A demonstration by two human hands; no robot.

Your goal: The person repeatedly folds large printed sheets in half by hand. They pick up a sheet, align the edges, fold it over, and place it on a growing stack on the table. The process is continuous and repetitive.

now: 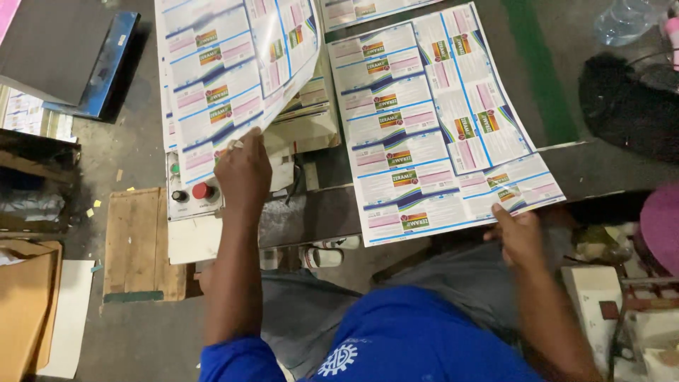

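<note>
Workshop floor, grey concrete, machine bench (311, 212) across the middle. Left hand (242, 170) pinches the lower edge of a curling printed label sheet (226, 78), lifted over the control panel with a red button (202, 190). Right hand (520, 233) grips the near right corner of a flat printed sheet (431, 120) lying on the bench. Risk: the lifted sheet looks floppy, could crease or tear from the one-point hold, or snag the button
</note>
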